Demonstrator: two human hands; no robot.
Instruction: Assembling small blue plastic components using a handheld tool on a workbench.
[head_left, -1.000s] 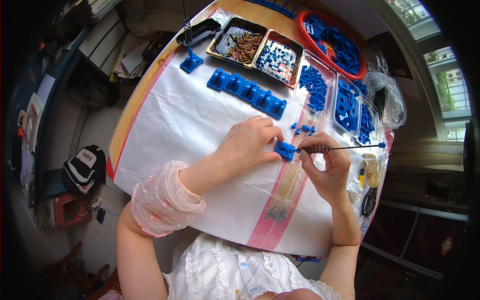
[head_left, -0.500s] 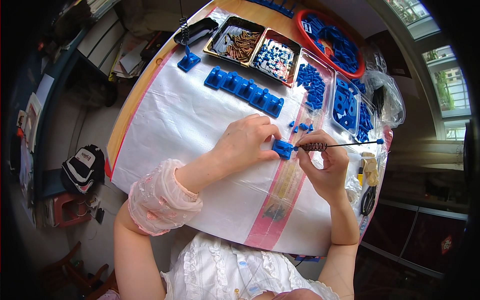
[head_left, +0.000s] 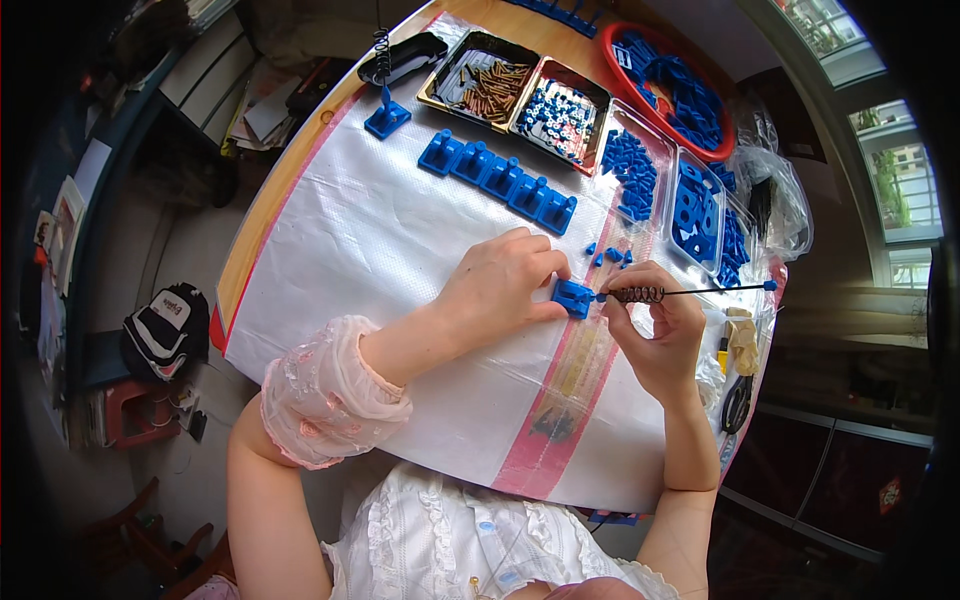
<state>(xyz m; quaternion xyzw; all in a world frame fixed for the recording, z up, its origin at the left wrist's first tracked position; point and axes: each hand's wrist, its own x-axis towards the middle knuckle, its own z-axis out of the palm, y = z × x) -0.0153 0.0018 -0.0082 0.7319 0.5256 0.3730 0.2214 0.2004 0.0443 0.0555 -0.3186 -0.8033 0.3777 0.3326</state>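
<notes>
Blue plastic, a small blocky part sits on the white woven sheet near the middle of the table, pinched at its left side by the fingertips of your left hand; your fingers there are closed on it, thumb below and the others curled over the top. Just right of it, your right hand clamps a thin dark rod with a coiled spring threaded on it; the rod's left tip meets the part, and its right end carries a small blue cap. Farther off lies a row of blue blocks; beyond that, a tray of brown pieces and a tray of small blue bits; at the far right, a red bowl of blue parts; scissors lie near the right edge.
</notes>
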